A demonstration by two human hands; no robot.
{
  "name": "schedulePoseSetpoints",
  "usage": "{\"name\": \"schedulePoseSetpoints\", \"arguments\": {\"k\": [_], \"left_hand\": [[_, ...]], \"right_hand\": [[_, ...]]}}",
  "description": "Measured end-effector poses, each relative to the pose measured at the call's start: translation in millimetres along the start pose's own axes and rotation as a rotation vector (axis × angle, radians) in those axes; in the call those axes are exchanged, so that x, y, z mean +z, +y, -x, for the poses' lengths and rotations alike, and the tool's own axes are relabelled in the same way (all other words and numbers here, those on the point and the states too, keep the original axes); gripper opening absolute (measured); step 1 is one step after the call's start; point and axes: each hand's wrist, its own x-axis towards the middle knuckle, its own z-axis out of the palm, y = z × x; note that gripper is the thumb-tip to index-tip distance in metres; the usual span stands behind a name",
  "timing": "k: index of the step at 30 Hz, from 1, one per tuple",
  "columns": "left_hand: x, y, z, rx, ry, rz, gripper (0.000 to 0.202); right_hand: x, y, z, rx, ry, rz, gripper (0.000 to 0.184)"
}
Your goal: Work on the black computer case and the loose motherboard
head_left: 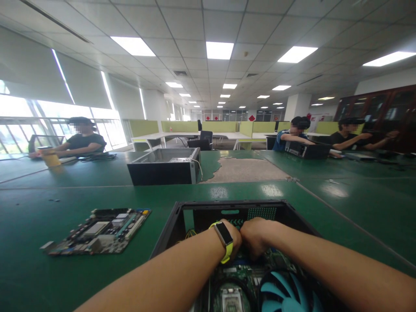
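Both of my hands reach down into an open black computer case [177, 219] in front of me. My left hand [234, 234], with a yellow-strapped watch [224, 234] on its wrist, is bent closed near the far wall of the case. Right beside it, my right hand [255, 236] is curled closed, knuckles up. Whatever the fingers hold is hidden below the hands. Under them lies a green circuit board [240, 273] fixed in the case. A fan with light-blue blades [282, 292] sits at the near right, next to a square metal processor socket [232, 299].
A loose motherboard [100, 229] lies left of the case on the green tabletop [78, 195]. Farther back stands another open metal case [162, 171], near a torn patch [247, 169] in the table covering. Other people work at the far side, one at a black case [307, 149].
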Motion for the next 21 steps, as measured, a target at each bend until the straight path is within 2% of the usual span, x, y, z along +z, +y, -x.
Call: {"name": "schedulePoseSetpoints", "arguments": {"k": [8,13,16,19,21], "left_hand": [[1.3,-3.7,-5.4,0.014,-0.007,0.012,0.046],[-0.1,-2.4,1.0,0.024,0.032,0.016,0.064],[-5.1,-2.0,17.8,0.037,0.088,0.013,0.068],[-12.7,-6.9,45.2,0.05,0.194,0.027,0.055],[-15.9,-13.9,69.1,0.054,0.28,0.054,0.046]], "right_hand": [[2.9,2.2,-2.1,-0.011,0.007,-0.015,0.056],[2.8,1.7,5.4,0.021,0.04,-0.035,0.055],[2.7,2.1,15.8,0.042,0.083,-0.06,0.056],[-5.3,-2.4,39.4,0.051,0.158,-0.06,0.054],[-12.2,-11.3,60.9,-0.002,0.266,-0.073,0.046]]}}
